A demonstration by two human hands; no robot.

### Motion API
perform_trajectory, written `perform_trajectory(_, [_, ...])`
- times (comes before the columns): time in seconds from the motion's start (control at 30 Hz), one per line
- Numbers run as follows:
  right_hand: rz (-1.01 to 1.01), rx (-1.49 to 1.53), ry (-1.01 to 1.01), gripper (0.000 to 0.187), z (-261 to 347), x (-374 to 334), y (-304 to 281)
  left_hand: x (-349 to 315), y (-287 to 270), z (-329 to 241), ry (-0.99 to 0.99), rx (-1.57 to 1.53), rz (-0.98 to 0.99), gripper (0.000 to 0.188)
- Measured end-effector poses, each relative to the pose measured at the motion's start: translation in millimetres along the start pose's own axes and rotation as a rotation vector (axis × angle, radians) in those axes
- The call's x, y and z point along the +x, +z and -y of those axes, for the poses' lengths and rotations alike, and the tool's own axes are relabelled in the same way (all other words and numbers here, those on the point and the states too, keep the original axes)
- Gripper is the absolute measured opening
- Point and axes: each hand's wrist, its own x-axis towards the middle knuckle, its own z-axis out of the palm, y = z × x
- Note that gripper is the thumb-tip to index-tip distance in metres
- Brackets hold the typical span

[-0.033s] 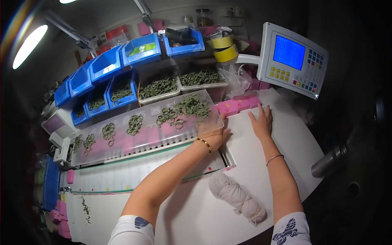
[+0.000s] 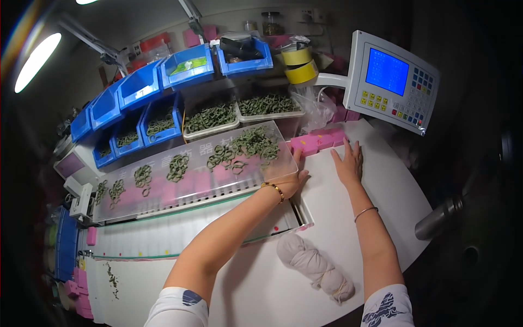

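Note:
My left hand (image 2: 290, 181) rests at the right end of a long clear plastic tray (image 2: 210, 188), partly hidden by it. Its thumb and the visible finger are apart, the fingertip close to the left end of a row of pink blocks (image 2: 318, 141). Fingers spread, my right hand (image 2: 348, 165) lies on the white table (image 2: 381, 185), fingertips at or near the right end of that row; contact is hard to tell. Small clusters of green rings (image 2: 177, 168) sit on the tray, with a larger heap (image 2: 251, 144) towards its right.
Blue bins (image 2: 189, 66) and open boxes of green rings (image 2: 269, 103) stand behind. A control panel (image 2: 387, 71) with a blue screen rises at back right. A knotted cloth bundle (image 2: 316, 267) lies between my forearms. A dark bottle (image 2: 437, 219) is at far right.

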Motion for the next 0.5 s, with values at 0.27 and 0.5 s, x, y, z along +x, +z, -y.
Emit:
perform_trajectory(0.27, [-0.044, 0.061, -0.078, 0.061, -15.8, 53.7, 39.7, 70.3, 43.0, 14.3, 0.145, 0.203, -0.416, 0.053])
perform_trajectory(0.5, [-0.032, 0.056, -0.149, 0.046, -9.7, 81.4, 40.1, 71.8, 60.2, -13.3, 0.167, 0.107, -0.469, 0.046])
